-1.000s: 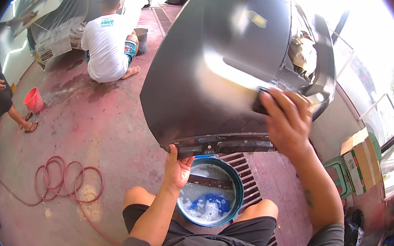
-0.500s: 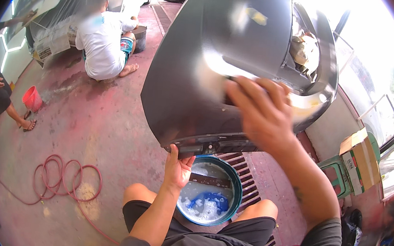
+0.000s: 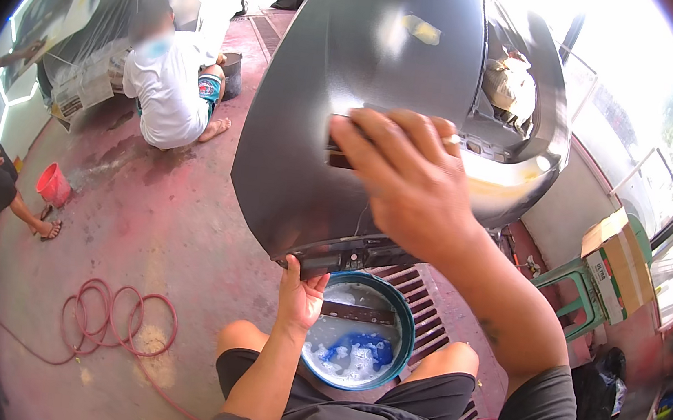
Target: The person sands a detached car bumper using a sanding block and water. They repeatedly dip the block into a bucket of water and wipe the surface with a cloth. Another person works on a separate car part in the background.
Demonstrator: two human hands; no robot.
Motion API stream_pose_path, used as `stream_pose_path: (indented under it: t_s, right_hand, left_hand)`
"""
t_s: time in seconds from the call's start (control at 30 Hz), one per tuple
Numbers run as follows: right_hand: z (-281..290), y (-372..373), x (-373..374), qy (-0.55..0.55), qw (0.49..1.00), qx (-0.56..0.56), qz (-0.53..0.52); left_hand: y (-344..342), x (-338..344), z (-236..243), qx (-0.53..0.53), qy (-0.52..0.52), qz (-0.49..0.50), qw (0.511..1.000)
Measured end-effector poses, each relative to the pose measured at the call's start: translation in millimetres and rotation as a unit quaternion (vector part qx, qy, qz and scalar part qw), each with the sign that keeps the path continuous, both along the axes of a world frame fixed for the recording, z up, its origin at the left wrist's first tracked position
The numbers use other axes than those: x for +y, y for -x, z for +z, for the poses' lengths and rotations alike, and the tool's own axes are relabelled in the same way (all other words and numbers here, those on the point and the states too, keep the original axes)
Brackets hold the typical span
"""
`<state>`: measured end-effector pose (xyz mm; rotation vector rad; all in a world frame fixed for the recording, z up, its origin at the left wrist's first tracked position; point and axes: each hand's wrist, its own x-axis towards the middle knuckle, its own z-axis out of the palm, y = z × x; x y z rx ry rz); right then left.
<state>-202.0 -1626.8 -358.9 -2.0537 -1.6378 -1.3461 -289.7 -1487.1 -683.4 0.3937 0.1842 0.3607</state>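
Note:
A large dark grey car bumper point(image 3: 308, 166) stands tilted before me, with yellowish sanded patches on its surface. My left hand point(image 3: 300, 298) grips its lower edge, thumb on the near side. My right hand point(image 3: 414, 169) is closed on a dark brown sanding block point(image 3: 337, 154) and presses it flat against the bumper's curved middle; fingers and palm cover most of the block. Between my knees, below the bumper, stands a teal bucket point(image 3: 406, 332) of sudsy water. A dark brown bar point(image 3: 358, 313) spans its inside, and a blue cloth-like thing point(image 3: 367, 346) lies in the suds.
A metal floor grate point(image 3: 427, 322) runs beside the bucket. At right a cardboard box point(image 3: 621, 269) rests on a green stool point(image 3: 570, 292). A red hose point(image 3: 121, 343) lies coiled at left, near a red bucket point(image 3: 54, 184). A person in white point(image 3: 167, 86) squats by a masked car.
My right hand has slid left across the bumper with the sanding block. The left hand keeps its hold on the lower edge. The squatting person's head has turned.

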Motion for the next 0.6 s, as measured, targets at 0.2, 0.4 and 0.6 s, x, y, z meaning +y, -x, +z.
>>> stream_pose_path:
  t_s: [0.2, 0.4, 0.6]
  right_hand:
    - [-19.9, -16.2, -90.6, -0.028, 0.993, 0.049, -0.099]
    - [-123.0, 3.1, -163.8, -0.104, 0.978, 0.148, -0.1]
    - [-321.0, 69.6, -140.1, 0.031, 0.819, 0.567, -0.086]
  left_hand:
    - [-4.8, 13.3, -0.8, -0.011, -0.006, 0.017, 1.0]
    - [-16.8, 27.0, -5.9, 0.012, 0.03, 0.046, 0.998]
    - [8.5, -5.2, 8.2, 0.161, -0.063, 0.004, 0.985]
